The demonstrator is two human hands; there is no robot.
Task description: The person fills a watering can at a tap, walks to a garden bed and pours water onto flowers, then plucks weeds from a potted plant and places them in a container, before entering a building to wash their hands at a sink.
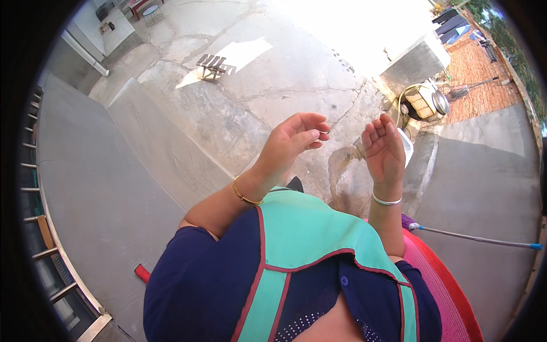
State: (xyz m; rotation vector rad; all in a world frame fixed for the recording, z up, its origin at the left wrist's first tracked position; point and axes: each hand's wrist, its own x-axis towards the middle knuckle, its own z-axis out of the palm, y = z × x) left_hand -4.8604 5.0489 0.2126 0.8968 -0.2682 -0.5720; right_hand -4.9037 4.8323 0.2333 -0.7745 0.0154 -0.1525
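Note:
My left hand point(290, 147) is raised in front of my chest, fingers loosely curved and holding nothing. A gold bangle point(246, 192) circles its wrist. To its right, my right hand point(384, 151) is held upright with the palm showing, its fingers slightly bent and also without any object. The right wrist wears a pale bracelet point(387, 200). The two hands are apart from each other. Below them is the teal apron point(313, 228) with dark red edging that I wear. A white basin point(407, 147) shows partly behind my right hand.
A mop point(478, 236) with a purple head lies to the right, beside a pink and red striped round thing point(441, 279). Ahead, a small slatted stool point(211, 67) stands on cracked concrete. A round container point(424, 102) and a broom point(470, 87) are by the brick wall.

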